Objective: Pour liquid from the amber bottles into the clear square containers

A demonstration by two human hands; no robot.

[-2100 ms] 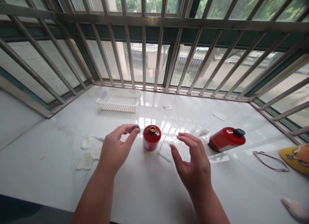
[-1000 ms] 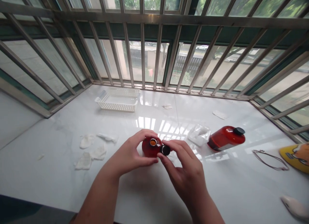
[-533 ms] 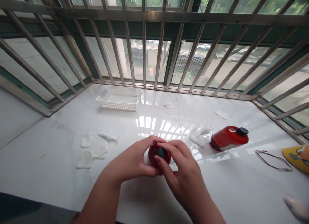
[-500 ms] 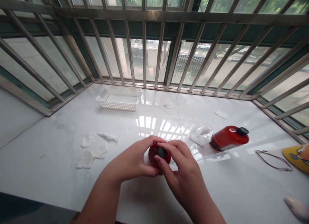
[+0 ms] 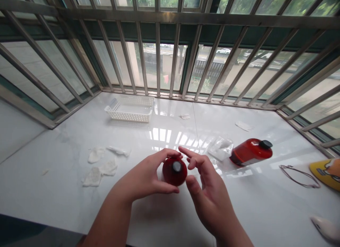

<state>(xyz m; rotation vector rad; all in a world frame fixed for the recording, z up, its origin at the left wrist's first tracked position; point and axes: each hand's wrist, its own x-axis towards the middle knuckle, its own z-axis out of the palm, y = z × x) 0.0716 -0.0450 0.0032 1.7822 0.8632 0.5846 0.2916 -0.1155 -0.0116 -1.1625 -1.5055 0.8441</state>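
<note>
A small dark red bottle [image 5: 170, 176] with a black cap [image 5: 177, 166] stands at the centre front, seen from above. Wrapped round its left side is my left hand [image 5: 151, 178], thumb in front and fingers behind. My right hand [image 5: 208, 188] is just to the right of the bottle, fingers apart and nothing in them. Further right stands a larger red bottle [image 5: 249, 153] with a black cap and a pale label partly in view. Beside it lies a crumpled clear plastic bag [image 5: 220, 147] with something white in it.
A white perforated basket [image 5: 130, 116] sits at the back left. Several white cotton pads [image 5: 97, 155] lie at the left. A thin cord loop [image 5: 300, 177], a yellow object [image 5: 325, 172] and a white mouse-shaped object [image 5: 325, 227] are at the right. Metal bars [image 5: 170, 16] close off the back.
My right hand has let go of the black cap and moved right, its fingers opening. My left hand keeps its hold on the bottle.
</note>
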